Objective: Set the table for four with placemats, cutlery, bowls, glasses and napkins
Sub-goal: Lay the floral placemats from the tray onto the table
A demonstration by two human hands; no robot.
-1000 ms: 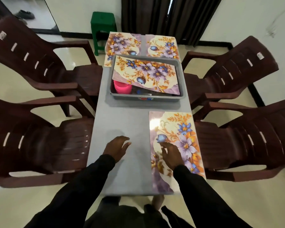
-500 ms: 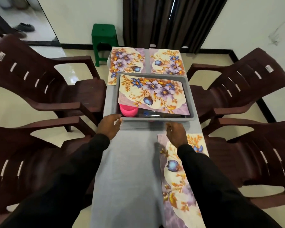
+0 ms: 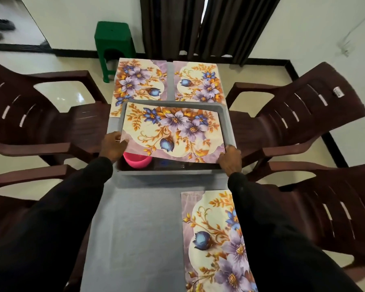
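A floral placemat (image 3: 173,133) lies across the top of a grey tub (image 3: 228,114) in the middle of the grey table (image 3: 135,239). My left hand (image 3: 113,145) pinches the mat's near left corner and my right hand (image 3: 230,159) grips its near right corner. Under the mat a pink bowl (image 3: 136,162) shows inside the tub; the rest of the tub's contents are hidden. Two more floral placemats lie at the far end, one on the left (image 3: 138,83) and one on the right (image 3: 198,83). Another placemat (image 3: 211,239) lies at the near right.
Dark brown plastic armchairs stand on both sides: far left (image 3: 40,114), near left (image 3: 13,197), far right (image 3: 299,114) and near right (image 3: 329,207). A green stool (image 3: 113,41) stands beyond the table by dark curtains (image 3: 198,26).
Both hands left the near table and the near right placemat, reached forward to the tub, and now hold the near corners of the placemat lying on it. My head moved closer.
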